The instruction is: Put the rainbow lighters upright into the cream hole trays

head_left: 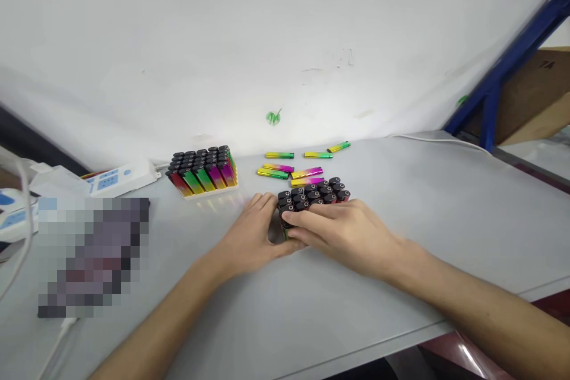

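Upright lighters with black tops stand packed in rows at the middle of the table, their lower parts mostly hidden by my hands. My left hand wraps round the left end of this group, thumb in front and fingers behind. From the right, my right hand reaches across the front, its fingers closed on a lighter at the near left corner. Behind the group lie several loose shiny lighters, among them a yellow and pink one and a yellow and green one.
To the left, a white tray holds tight rows of upright coloured lighters. A power strip and a blurred-out dark device with a white cable lie further left. A white wall backs the grey table; a blue metal frame rises at right.
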Demonstrator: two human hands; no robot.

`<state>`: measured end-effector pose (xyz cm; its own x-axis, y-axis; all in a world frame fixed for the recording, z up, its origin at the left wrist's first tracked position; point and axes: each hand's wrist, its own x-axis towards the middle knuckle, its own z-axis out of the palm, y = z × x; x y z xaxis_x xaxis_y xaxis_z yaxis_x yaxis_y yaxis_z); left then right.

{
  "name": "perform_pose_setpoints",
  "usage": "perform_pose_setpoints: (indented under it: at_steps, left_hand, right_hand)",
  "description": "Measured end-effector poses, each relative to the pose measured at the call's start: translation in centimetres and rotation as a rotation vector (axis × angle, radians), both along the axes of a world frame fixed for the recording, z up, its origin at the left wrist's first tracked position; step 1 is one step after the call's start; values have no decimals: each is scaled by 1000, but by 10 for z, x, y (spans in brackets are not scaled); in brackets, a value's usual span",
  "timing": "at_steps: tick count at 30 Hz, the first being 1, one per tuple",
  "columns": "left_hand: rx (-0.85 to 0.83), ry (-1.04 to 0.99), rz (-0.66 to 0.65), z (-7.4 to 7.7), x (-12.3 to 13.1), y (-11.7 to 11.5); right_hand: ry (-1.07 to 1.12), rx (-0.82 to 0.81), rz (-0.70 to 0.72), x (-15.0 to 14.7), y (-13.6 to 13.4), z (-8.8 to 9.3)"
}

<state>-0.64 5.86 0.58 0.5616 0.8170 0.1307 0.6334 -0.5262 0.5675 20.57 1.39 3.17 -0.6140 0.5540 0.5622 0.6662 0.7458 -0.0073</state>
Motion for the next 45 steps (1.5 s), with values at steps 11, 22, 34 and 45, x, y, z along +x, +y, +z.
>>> perform_pose_setpoints:
  at_steps: [11,22,34,45]
  left_hand:
    - [18,85,26,1,1,0]
    - [30,115,28,0,0,1]
    - [46,115,50,2,2,-1]
    - [33,132,57,3,2,0]
  right_hand:
    - [211,-199,-482,68,116,11]
    - [262,-91,-523,94,149,-47]
    - [1367,-879,-176,61,75,-21]
    - [1413,-1160,-313,49,71,-25]
